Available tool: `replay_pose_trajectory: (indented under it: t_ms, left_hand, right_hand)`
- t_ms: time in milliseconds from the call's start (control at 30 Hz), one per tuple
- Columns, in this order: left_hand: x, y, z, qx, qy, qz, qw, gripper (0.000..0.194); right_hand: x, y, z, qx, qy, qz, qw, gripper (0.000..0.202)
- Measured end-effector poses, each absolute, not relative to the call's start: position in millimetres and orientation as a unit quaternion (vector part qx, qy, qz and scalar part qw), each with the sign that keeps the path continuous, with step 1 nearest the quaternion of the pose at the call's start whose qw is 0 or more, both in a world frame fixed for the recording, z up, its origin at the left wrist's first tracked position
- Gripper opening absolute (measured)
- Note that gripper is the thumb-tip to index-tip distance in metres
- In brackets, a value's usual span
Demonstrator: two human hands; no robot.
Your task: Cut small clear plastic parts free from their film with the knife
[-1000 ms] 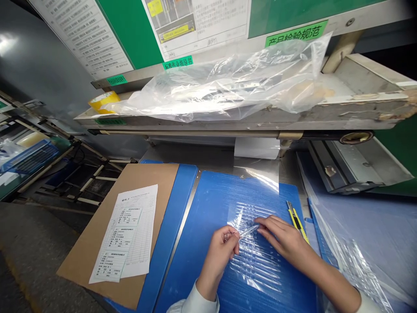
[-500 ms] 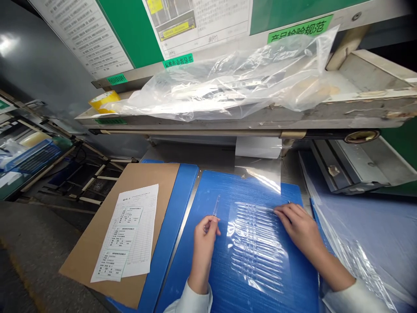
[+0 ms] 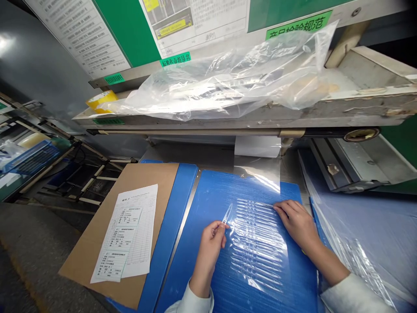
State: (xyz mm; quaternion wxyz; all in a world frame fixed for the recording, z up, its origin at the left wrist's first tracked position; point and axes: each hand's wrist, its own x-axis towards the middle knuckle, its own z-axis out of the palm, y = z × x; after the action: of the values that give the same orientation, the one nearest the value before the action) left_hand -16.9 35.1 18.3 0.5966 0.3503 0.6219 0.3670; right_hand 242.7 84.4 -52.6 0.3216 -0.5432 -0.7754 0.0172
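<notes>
the left hand (image 3: 211, 234) is pinching a clear tube (image 3: 226, 215), its long axis pointing up-right toward the film (image 3: 257, 243); the right hand (image 3: 295, 219) is pressing flat, fingers together, on the film's far edge.

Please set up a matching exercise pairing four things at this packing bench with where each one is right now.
Things:
1. small clear tube
2. printed sheet
3. large crumpled clear bag
4. right hand

Places:
A. on the upper shelf above the bench
B. pressing the right edge of the ribbed clear film
C. pinched in the left hand
D. lying on the brown cardboard

Pairs: 1-C, 2-D, 3-A, 4-B
</notes>
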Motion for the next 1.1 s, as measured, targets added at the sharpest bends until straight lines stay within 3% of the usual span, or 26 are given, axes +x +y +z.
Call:
replay_pose_trajectory:
  t_ms: [367, 600, 867, 1100]
  left_hand:
    - [-4.8, 33.0, 40.1, 0.362, 0.550, 0.297, 0.691, 0.045]
    - [-10.6, 32.3, 41.1, 0.329, 0.526, 0.283, 0.731, 0.044]
    - [-26.9, 36.8, 15.9, 0.212, 0.556, 0.454, 0.663, 0.042]
    - [-23.0, 33.1, 14.3, 0.172, 0.529, 0.478, 0.679, 0.042]
  right_hand:
    - [204.5, 64.6, 4.0, -0.413, -0.833, 0.135, 0.342, 0.021]
    - [205.0, 60.2, 16.1, -0.358, -0.861, 0.189, 0.308, 0.018]
    - [238.0, 81.2, -22.1, -0.475, -0.811, 0.083, 0.331, 0.021]
    - [249.1, 96.5, -55.6, -0.512, -0.795, 0.026, 0.325, 0.018]
